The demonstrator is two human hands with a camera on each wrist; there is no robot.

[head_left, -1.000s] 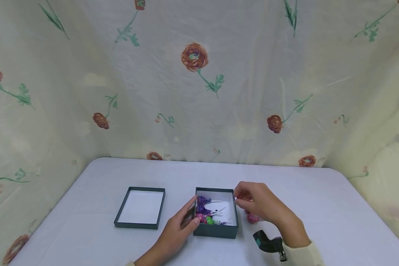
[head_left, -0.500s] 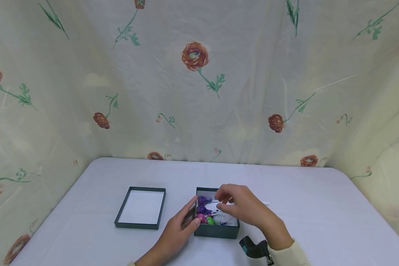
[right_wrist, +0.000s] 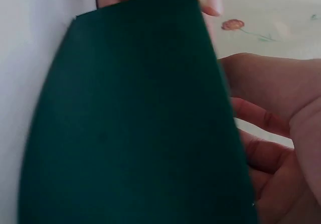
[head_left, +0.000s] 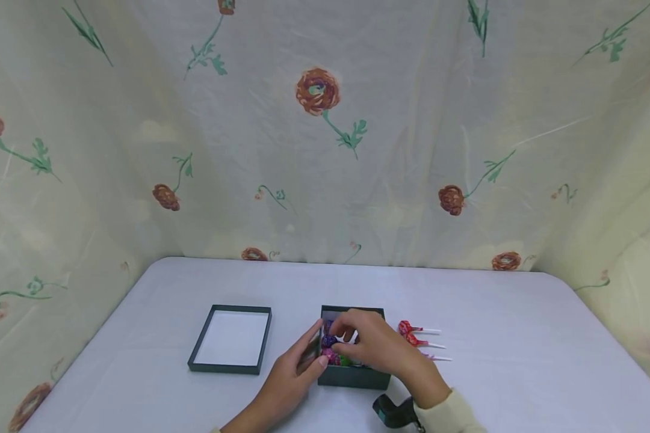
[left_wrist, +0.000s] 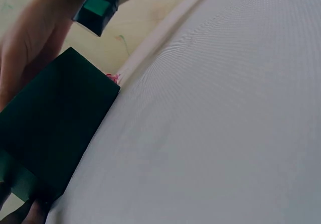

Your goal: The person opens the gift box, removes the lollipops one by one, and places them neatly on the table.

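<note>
Right hand [head_left: 374,343]: over the box, thumb and bent forefinger set a little apart around a purple lollipop [head_left: 330,340]; whether they pinch it, I cannot tell.
Left hand [head_left: 289,373]: holds the box at its left wall, thumb over the rim.
Green box [head_left: 352,377]: the landmark, standing upright on the desk [head_left: 141,367], uncovered.
Inside the box: along its left side, purple heads, a pink lollipop [head_left: 331,356] and a green lollipop [head_left: 345,361], partly hidden by the right hand.
Just changed: the right hand has crossed from the box's right edge to its left half, uncovering the candy outside; the left hand has stayed put.
What that means: the handling now seems centred on the box's contents, with the outside row left alone.
Right of the box: two red lollipops [head_left: 404,327] and a third stick [head_left: 441,359], its head mostly hidden, all sticks pointing away from the box.
Left of the box: a shallow lid [head_left: 230,368], white inside up, well apart.
Behind the box: a flowered curtain [head_left: 390,180].
</note>
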